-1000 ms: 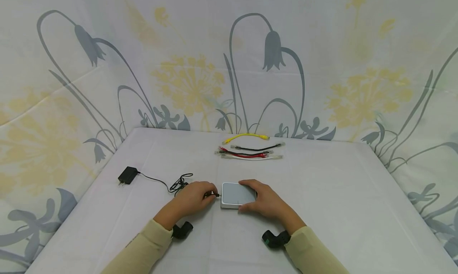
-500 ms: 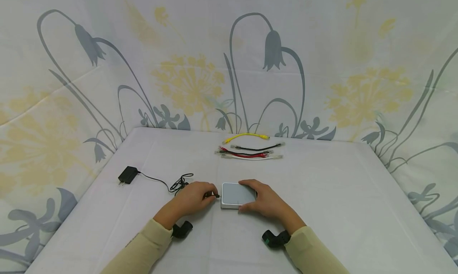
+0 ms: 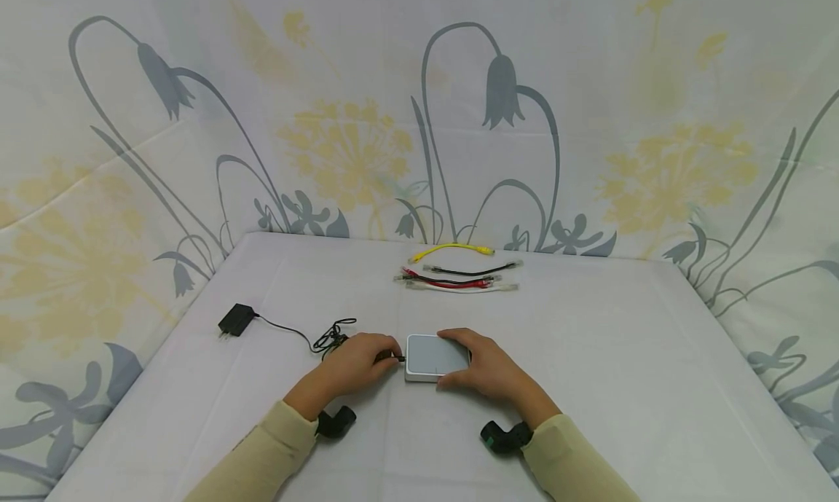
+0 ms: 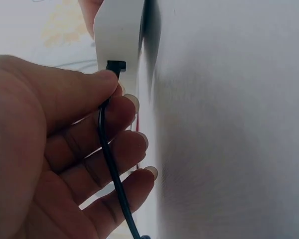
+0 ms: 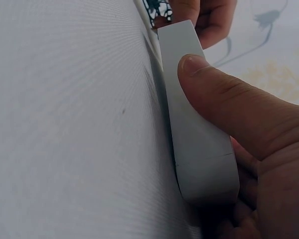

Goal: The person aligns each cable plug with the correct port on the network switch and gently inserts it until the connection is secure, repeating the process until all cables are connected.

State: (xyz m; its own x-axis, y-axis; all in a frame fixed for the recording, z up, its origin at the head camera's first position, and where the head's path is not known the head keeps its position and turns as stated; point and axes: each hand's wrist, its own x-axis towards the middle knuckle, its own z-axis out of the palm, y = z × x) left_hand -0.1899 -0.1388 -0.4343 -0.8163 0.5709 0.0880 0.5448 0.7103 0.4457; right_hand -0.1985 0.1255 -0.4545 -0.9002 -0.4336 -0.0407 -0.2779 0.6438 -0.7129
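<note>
A flat white box with a grey top (image 3: 435,355) lies on the table in the head view. My left hand (image 3: 359,361) pinches the black plug (image 4: 111,74) on a thin cord (image 4: 113,167) between thumb and forefinger. The plug meets a dark port in the box's left side; how deep it sits I cannot tell. The other left fingers curl loosely beside the cord. My right hand (image 3: 486,363) grips the box from the right, its thumb (image 5: 209,82) on the near side wall and fingers on the far side. The cord runs back to a black power adapter (image 3: 237,320).
Behind the box lie several short cables: a yellow cable (image 3: 452,248), a black cable (image 3: 468,272), a red cable (image 3: 452,284) and a white cable (image 3: 459,291) among them. Part of the adapter cord is bundled in loops (image 3: 331,336). A flowered cloth (image 3: 367,87) hangs behind the table.
My left hand has shifted very slightly right, bringing the plug closer against the box's side. The right hand and the box stay where they were.
</note>
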